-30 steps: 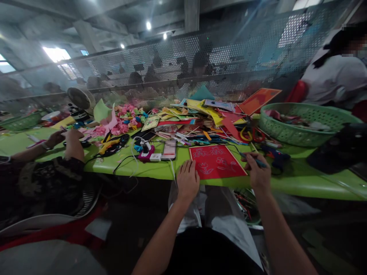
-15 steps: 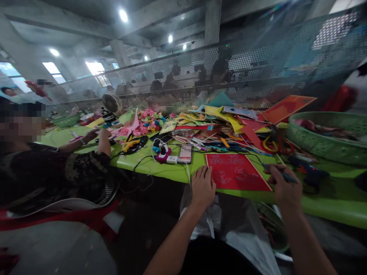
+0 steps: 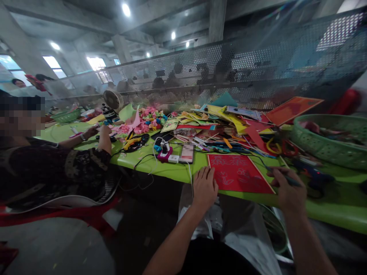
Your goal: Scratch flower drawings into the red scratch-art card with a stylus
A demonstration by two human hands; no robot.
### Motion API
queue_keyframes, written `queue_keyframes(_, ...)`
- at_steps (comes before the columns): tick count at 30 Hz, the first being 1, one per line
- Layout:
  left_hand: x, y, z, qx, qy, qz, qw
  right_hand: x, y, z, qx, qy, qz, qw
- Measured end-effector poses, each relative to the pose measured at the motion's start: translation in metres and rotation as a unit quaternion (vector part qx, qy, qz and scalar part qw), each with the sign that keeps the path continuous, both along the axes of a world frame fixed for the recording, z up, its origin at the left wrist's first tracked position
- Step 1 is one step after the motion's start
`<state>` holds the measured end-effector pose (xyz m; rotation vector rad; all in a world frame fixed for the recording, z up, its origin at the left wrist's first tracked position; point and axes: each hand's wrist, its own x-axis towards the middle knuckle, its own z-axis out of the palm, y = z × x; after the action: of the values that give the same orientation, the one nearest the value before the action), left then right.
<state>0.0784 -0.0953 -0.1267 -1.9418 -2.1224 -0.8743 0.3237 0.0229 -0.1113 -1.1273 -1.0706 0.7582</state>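
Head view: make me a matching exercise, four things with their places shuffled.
1. Flat red rectangular card
2. Small magenta power block
3. Slim bluish pen-like tool
4. Large green plastic basket

A. In the right hand
B. Farthest right of the four
C. Left of the red card
D. Between the left hand and right hand

Pairs: 1-D, 2-C, 3-A, 4-B

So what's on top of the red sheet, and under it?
On the red sheet: pale line-drawn flowers with outlined markings above. The left hand overlaps its lower left edge. Green tabletop shows around; directly beneath is covered.
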Motion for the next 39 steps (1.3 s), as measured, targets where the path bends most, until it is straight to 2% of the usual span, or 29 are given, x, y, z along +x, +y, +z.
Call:
queue_keyframes(6,0.0,0.0,-0.001,0.006,-0.008,-0.003,1.0,0.0,-0.002,0.003,-0.003,-0.008,0.001,1.0)
queue_keyframes(16,0.001,-0.004,0.007,0.001,-0.023,-0.008,1.0,0.0,-0.004,0.005,-0.009,-0.012,-0.007,1.0)
queue_keyframes(28,0.001,-0.006,0.009,-0.02,-0.047,-0.019,0.999,-0.001,-0.01,0.009,-0.011,-0.023,-0.017,1.0)
queue_keyframes(39,-0.003,-0.012,0.013,-0.041,-0.093,-0.04,0.994,-0.005,-0.019,0.023,-0.055,-0.057,-0.043,0.996)
